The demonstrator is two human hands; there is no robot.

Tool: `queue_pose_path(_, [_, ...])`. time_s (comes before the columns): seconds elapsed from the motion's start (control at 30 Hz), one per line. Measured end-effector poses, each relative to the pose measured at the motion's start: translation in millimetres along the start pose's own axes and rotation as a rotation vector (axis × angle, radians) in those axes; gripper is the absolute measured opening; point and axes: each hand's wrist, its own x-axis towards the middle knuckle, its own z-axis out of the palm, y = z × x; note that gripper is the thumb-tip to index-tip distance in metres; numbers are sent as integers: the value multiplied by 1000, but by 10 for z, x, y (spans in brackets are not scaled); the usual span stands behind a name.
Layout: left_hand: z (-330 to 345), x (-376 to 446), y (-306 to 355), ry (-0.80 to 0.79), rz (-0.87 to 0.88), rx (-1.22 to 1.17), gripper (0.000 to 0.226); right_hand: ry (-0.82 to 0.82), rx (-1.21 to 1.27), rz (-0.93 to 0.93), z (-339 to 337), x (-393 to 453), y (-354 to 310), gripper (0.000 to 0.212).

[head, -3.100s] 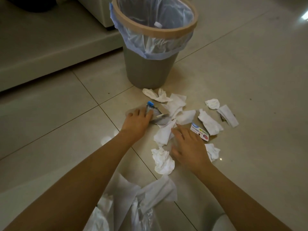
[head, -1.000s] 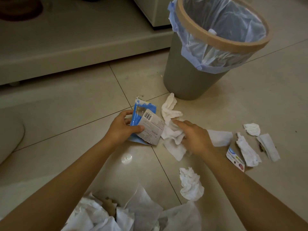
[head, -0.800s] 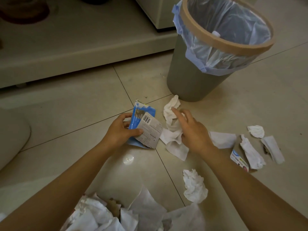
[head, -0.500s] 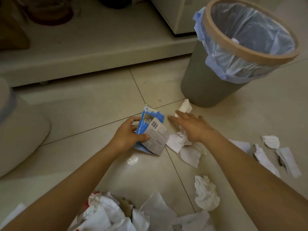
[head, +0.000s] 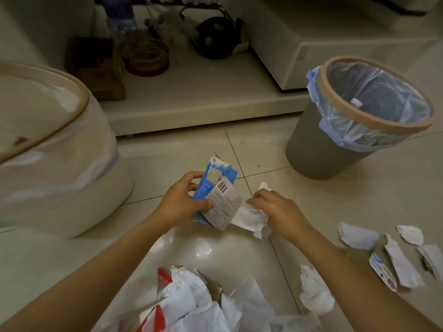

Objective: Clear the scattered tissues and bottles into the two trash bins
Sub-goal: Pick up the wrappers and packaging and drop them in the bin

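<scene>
My left hand grips a blue and white flat package, tilted up off the tiled floor. Right beside it, my right hand gathers crumpled white tissues with curled fingers. A grey bin with a blue liner and tan rim stands at the right. A white bin with a tan rim stands at the left. More tissues lie on the floor at the right and at the lower middle.
A heap of white tissues and a red and white wrapper lies near the bottom edge. A small printed card lies among the right tissues. A low shelf behind holds a dark pot and boxes.
The view has swung left and up, bringing the white bin into sight. My right hand has pulled the tissues together beside the package. My left hand keeps holding the package.
</scene>
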Motion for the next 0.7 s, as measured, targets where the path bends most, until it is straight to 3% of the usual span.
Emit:
queue_pose_path(0.17, [-556,-344,296,132,131,2,62,323,-88,-182,-594,411,-529,65])
queue_pose_path(0.33, [-1113,-766,615,270,284,8,61,529,-91,-311,-1127,719,-1136,67])
queue_pose_path(0.43, [-1366,-1028,784,375,370,53,64,658,-89,-403,-1368,858,-1502,54])
queue_pose_path(0.6, [-1856,-1339,965,544,447,61,65,771,66,-514,-1644,1152,-2077,37])
queue_pose_path(0.7, [-2239,-1441,990,705,427,-43,62,805,135,-532,-1744,1380,-2409,43])
